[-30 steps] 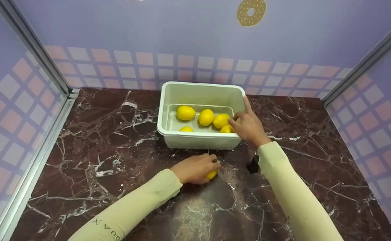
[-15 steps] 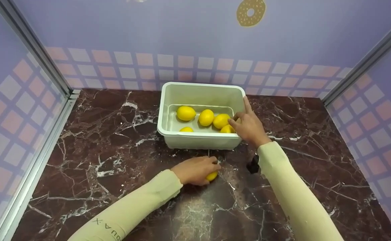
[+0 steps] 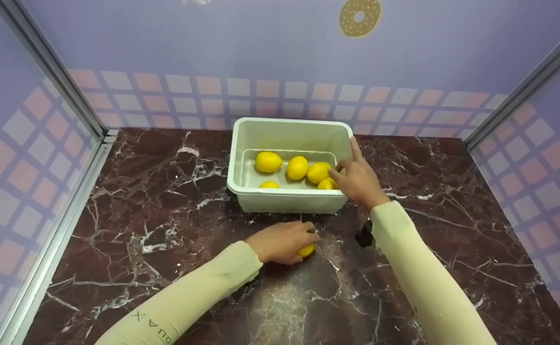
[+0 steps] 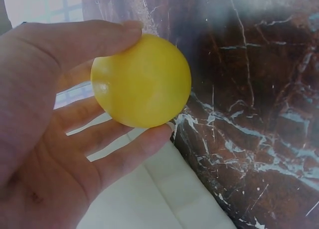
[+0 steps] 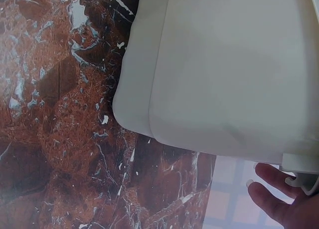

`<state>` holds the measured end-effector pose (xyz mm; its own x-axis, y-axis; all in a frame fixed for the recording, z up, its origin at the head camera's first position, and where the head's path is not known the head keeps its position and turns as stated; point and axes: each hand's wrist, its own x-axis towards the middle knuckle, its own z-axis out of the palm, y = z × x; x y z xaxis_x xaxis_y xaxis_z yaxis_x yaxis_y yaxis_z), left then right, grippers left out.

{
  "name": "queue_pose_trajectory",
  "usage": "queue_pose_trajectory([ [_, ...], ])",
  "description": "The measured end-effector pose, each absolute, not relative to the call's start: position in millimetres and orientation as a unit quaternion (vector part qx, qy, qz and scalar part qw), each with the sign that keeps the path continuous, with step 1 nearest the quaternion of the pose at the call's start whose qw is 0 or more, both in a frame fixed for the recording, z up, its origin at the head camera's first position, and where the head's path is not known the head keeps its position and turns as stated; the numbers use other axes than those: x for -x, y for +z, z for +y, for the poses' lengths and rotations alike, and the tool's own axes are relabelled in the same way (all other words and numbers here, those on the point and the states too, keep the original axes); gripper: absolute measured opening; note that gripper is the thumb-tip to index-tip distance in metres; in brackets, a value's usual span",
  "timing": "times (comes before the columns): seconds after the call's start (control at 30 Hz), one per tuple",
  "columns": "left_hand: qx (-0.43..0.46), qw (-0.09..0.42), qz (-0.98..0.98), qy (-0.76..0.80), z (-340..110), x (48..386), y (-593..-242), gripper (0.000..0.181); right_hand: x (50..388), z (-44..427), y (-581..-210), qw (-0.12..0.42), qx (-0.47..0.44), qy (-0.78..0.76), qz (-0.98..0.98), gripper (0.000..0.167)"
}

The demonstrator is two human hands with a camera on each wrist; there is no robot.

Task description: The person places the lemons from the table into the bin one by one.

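Note:
In the head view my left hand [image 3: 284, 243] is low over the table in front of a white plastic bin [image 3: 289, 202]. It holds a lemon [image 3: 307, 250] between thumb and fingers. The left wrist view shows this lemon [image 4: 144, 82] whole, smooth and bright yellow, with the thumb on one side and fingertips on the other. At the bin's right rim, my right hand [image 3: 358, 183] grips the edge, thumb on the inner side. Fingers [image 5: 271, 196] show just beneath the rim in the right wrist view. Inside the bin lie several lemons [image 3: 297, 168], some partly hidden by the front wall.
The dark red marble-patterned table [image 3: 165, 278] stretches around the bin. A purple back wall [image 3: 189, 38] with pink and white squares stands close behind it, and side panels with metal frames [image 3: 69, 206] close off left and right. A small black object [image 3: 364, 235] shows beside the right sleeve.

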<state>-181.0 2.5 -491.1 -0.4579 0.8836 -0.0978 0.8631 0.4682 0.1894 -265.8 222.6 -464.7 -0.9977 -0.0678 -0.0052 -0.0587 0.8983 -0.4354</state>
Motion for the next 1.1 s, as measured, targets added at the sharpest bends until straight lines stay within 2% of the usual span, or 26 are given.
queue_pose_trajectory([
  [1.1, -0.514, 0.069, 0.852, 0.073, -2.4, 184.9, -456.5, 0.044, 265.4, 222.5, -465.3, -0.002, 0.035, -0.23, 0.973, 0.033],
])
